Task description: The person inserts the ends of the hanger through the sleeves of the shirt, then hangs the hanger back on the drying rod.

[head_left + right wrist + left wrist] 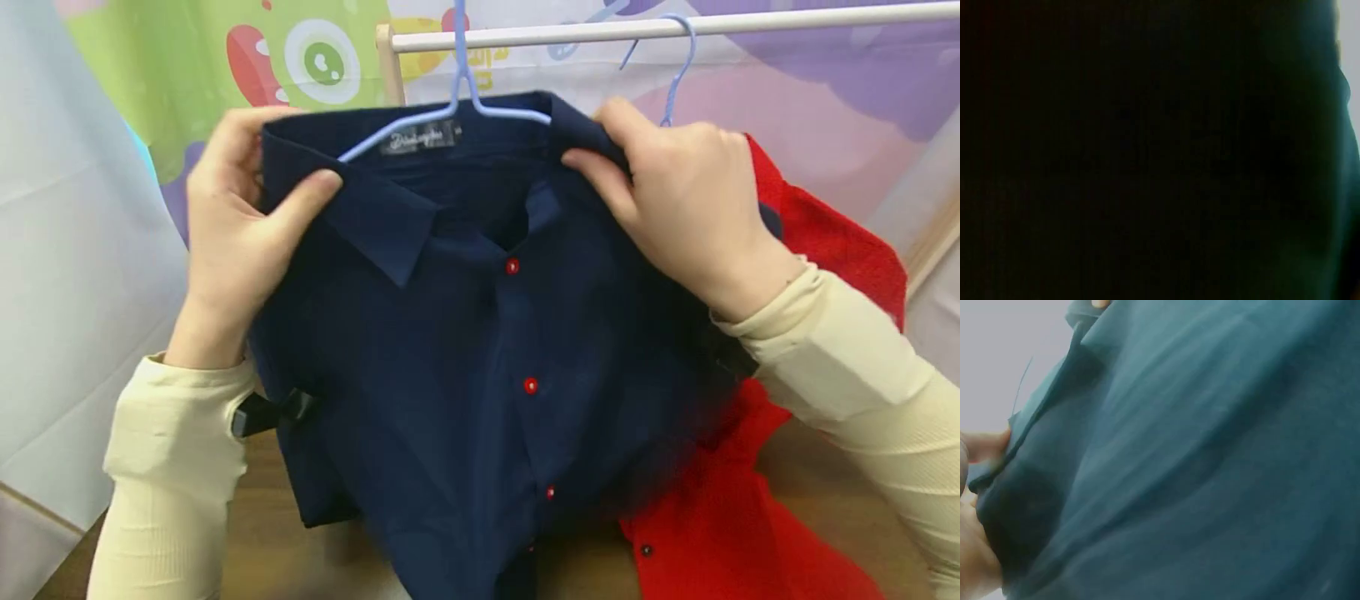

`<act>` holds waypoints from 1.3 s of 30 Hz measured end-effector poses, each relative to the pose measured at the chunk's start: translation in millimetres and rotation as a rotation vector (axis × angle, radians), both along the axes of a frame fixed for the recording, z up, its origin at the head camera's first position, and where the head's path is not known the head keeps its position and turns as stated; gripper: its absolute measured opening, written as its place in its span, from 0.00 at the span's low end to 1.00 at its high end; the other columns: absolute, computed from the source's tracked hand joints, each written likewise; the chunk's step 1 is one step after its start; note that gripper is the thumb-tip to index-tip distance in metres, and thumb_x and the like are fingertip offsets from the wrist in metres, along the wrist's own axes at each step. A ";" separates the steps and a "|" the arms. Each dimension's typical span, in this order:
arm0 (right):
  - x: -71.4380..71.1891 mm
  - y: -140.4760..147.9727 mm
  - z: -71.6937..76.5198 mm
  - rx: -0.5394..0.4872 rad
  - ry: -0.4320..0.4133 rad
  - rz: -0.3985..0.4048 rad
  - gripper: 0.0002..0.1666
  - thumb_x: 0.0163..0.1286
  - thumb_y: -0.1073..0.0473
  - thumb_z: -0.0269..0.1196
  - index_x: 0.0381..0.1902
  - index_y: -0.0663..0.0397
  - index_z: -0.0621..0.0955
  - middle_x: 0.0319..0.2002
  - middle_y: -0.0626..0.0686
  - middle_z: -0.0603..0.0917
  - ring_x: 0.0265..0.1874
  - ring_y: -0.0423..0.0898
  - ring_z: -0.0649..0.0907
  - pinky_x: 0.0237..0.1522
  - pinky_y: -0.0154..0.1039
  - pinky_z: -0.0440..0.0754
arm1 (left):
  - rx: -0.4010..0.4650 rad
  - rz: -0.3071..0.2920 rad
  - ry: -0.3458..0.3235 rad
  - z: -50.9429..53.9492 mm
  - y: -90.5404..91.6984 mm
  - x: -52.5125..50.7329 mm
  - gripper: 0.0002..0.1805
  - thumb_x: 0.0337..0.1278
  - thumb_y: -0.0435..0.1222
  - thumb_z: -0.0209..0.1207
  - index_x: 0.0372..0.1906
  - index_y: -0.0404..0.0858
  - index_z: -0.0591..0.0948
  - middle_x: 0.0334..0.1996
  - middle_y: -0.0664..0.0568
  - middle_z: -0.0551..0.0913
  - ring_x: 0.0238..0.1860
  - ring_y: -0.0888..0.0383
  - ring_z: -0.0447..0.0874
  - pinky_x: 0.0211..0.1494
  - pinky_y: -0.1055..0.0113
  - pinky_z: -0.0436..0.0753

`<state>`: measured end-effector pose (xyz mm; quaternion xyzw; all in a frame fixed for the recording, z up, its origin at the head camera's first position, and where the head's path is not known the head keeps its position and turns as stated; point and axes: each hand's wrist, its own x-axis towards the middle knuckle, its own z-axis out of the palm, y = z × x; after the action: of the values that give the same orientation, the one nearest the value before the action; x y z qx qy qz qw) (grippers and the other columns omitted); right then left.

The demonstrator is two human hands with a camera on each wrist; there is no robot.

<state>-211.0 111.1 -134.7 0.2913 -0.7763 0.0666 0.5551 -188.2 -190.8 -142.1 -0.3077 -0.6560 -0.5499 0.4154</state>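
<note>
A navy button-up shirt (450, 350) with red buttons hangs on a light blue hanger (397, 127), whose hook runs up past the top of the head view. My left hand (243, 225) pinches the collar at the shirt's left side, thumb in front. On the other side, my right hand (675, 196) grips the collar between thumb and fingers. The shirt's cloth (1197, 456) fills most of the left wrist view, with the left hand (982, 531) at its edge. Dark cloth covers nearly all of the right wrist view.
Behind the shirt runs a white rail (585, 32) with a wooden end post (390, 67). A second blue hanger (678, 67) hooks over it at the right. A red shirt (720, 517) hangs behind on the right. Below lies a brown wooden surface (262, 517); a printed curtain (187, 50) backs everything.
</note>
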 end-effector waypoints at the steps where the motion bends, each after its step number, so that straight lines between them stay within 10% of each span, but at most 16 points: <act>1: 3.1 1.2 -6.4 0.000 -0.032 0.004 0.20 0.65 0.44 0.54 0.31 0.57 0.74 0.12 0.59 0.73 0.10 0.57 0.72 0.11 0.48 0.65 | -0.062 0.054 -0.054 -5.5 1.8 -1.6 0.20 0.43 0.27 0.66 0.46 0.34 0.78 0.36 0.53 0.82 0.35 0.61 0.79 0.41 0.75 0.75; 7: 11.8 13.7 -39.3 0.023 -0.129 0.009 0.17 0.62 0.49 0.60 0.28 0.58 0.73 0.10 0.58 0.71 0.08 0.52 0.71 0.10 0.44 0.65 | -0.348 0.327 -0.147 -33.2 14.4 -14.4 0.14 0.44 0.36 0.67 0.39 0.35 0.82 0.34 0.48 0.83 0.36 0.67 0.77 0.40 0.76 0.70; 20: 38.2 33.5 -57.1 0.081 -0.188 0.013 0.16 0.56 0.55 0.60 0.39 0.61 0.77 0.09 0.53 0.70 0.06 0.43 0.65 0.10 0.38 0.63 | -0.446 0.486 -0.055 -75.6 52.7 -54.9 0.09 0.46 0.37 0.65 0.34 0.37 0.82 0.31 0.48 0.83 0.32 0.52 0.80 0.35 0.59 0.75; 29: 44.7 44.1 -33.5 0.047 -0.034 -0.105 0.15 0.64 0.55 0.56 0.44 0.58 0.77 0.19 0.60 0.79 0.10 0.56 0.73 0.08 0.48 0.63 | -0.503 0.500 -0.053 -57.0 78.5 -72.3 0.13 0.52 0.43 0.61 0.40 0.39 0.81 0.36 0.49 0.83 0.38 0.51 0.81 0.37 0.55 0.77; 39: 23.3 46.1 -8.9 -0.043 0.045 -0.287 0.23 0.70 0.45 0.44 0.42 0.54 0.78 0.17 0.64 0.78 0.13 0.65 0.73 0.07 0.49 0.56 | -0.514 0.531 -0.134 -9.0 94.6 -87.2 0.17 0.56 0.43 0.58 0.45 0.37 0.78 0.42 0.48 0.82 0.46 0.53 0.78 0.51 0.63 0.73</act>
<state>-187.7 157.2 -143.6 0.1670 -0.7957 -0.0034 0.5822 -275.5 -96.1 -151.0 -0.1845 -0.8553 -0.2595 0.4087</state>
